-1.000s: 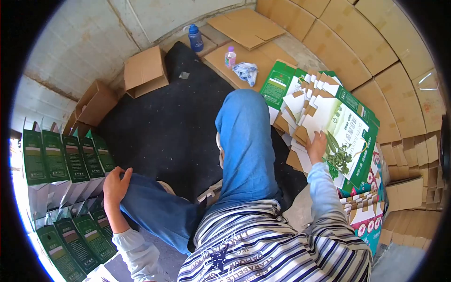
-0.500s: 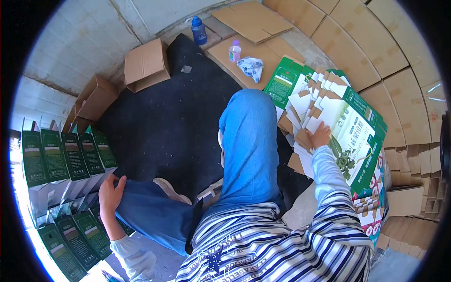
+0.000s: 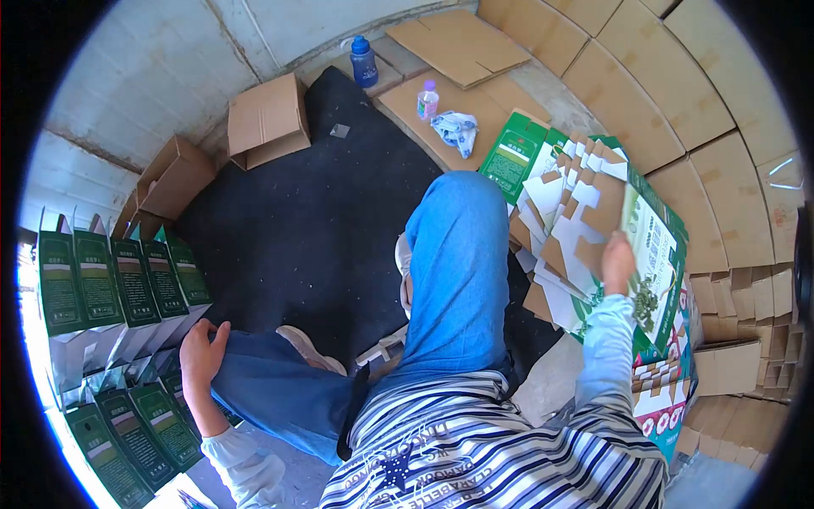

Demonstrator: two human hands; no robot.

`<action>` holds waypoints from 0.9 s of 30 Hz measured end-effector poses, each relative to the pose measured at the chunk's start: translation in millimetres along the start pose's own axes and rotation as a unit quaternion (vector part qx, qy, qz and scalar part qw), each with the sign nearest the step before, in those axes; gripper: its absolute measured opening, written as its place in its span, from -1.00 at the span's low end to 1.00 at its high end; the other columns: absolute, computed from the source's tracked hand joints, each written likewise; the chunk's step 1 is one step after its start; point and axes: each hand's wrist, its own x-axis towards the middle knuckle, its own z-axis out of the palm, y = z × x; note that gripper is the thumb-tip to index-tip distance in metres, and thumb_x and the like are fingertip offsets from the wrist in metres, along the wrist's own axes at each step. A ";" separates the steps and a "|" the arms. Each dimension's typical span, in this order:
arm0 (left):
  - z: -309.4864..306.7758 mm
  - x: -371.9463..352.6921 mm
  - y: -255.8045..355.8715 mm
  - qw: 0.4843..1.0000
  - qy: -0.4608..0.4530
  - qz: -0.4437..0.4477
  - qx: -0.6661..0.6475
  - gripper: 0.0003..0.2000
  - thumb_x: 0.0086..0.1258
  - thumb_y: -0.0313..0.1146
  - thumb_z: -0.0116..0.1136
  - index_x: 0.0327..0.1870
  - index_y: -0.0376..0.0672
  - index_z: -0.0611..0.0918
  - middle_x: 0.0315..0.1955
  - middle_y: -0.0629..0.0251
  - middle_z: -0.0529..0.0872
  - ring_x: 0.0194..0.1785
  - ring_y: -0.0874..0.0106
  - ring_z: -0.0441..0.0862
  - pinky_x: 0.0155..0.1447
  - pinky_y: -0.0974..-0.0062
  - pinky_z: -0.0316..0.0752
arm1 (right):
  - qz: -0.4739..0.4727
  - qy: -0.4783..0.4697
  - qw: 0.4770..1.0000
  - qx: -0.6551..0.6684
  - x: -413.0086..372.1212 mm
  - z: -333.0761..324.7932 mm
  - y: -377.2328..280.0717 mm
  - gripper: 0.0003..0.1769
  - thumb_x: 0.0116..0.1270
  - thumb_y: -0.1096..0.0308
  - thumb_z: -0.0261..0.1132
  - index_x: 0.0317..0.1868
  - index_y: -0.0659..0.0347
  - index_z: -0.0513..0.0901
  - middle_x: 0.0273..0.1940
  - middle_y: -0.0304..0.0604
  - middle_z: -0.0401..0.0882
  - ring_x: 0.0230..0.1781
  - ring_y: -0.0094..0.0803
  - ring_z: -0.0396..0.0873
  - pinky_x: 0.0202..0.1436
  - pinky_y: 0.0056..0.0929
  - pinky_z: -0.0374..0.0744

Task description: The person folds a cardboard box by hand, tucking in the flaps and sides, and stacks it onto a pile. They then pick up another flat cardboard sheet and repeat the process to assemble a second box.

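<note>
My right hand (image 3: pixel 617 265) grips the near edge of a flat printed carton (image 3: pixel 655 242), white and green with a leafy picture. That edge is raised from the pile of flattened cartons (image 3: pixel 577 242), whose white and brown flaps fan out to the left. The hand is slightly blurred. My left hand (image 3: pixel 202 352) rests at my bent left knee with nothing in it, thumb and fingers apart. Close to its left stand rows of folded green cartons (image 3: pixel 136 280), upright with their top flaps raised; more green cartons (image 3: pixel 110 441) stand in front.
Stacked brown boxes (image 3: pixel 644 102) form a wall at the right. Open brown boxes (image 3: pixel 267 123) stand at the back left beside a black mat (image 3: pixel 297 220). A blue bottle (image 3: pixel 363 64), a small purple-capped bottle (image 3: pixel 427 102) and a patterned cloth (image 3: pixel 456 131) are at the back.
My right hand has moved right and closed on the top carton's edge, lifting and tilting it off the pile. Brown flaps beneath now show. My left hand stays at the knee.
</note>
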 end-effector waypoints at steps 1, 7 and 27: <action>0.1 0.6 -0.6 1.000 -0.003 -0.004 0.003 -0.58 0.32 -0.01 0.12 -0.35 -0.31 0.58 -0.31 -0.08 0.65 -0.16 -0.03 0.59 -0.07 0.13 0.44 | -0.006 0.027 0.999 -0.016 8.9 -27.9 -0.3 -0.60 0.47 0.09 -0.04 -0.15 0.23 0.60 -0.31 0.16 0.66 -0.31 0.12 0.64 -0.21 0.02 0.57; 6.1 5.5 0.2 1.000 0.014 0.002 0.002 -0.57 0.30 0.00 0.13 -0.35 -0.31 0.59 -0.32 -0.09 0.67 -0.16 -0.02 0.61 -0.07 0.11 0.46 | -0.007 0.194 0.973 0.121 40.4 -193.3 -6.9 -0.37 0.47 -0.07 0.05 -0.47 0.41 0.56 -0.53 0.17 0.56 -0.50 -0.14 0.58 -0.40 -0.20 0.48; 13.3 28.4 5.9 0.927 0.177 0.016 -0.331 -0.47 0.30 -0.07 0.22 0.12 -0.34 0.51 0.00 -0.07 0.59 0.03 0.08 0.63 0.06 0.26 0.52 | -0.135 -0.089 0.711 0.685 -35.7 -200.3 -362.3 -0.37 0.35 -0.13 0.21 -0.13 0.43 0.50 -0.26 0.04 0.61 -0.37 -0.36 0.62 -0.38 -0.44 0.60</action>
